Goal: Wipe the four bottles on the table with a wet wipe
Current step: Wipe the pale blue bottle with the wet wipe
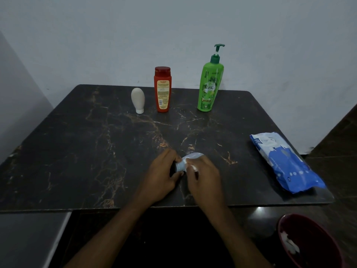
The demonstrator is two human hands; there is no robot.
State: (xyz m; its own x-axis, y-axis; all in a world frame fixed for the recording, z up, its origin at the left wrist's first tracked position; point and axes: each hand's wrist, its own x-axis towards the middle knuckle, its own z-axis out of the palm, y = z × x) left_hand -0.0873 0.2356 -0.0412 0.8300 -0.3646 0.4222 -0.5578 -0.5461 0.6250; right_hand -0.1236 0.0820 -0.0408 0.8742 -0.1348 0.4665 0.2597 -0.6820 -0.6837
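A small pale-blue bottle (190, 158) lies low over the dark marble table (77, 147) near its front edge. My left hand (161, 175) grips its dark cap end. My right hand (202, 175) is curled over its body with a white wet wipe (191, 166) pinched against it. Three other bottles stand at the back: a beige tube (138, 100) upside down on its cap, a red bottle (162, 89) and a tall green pump bottle (209, 84).
A blue and white pack of wet wipes (284, 163) lies at the table's right side. A dark red bin (309, 242) with used white wipes sits on the floor at the lower right. A wall stands right behind the table.
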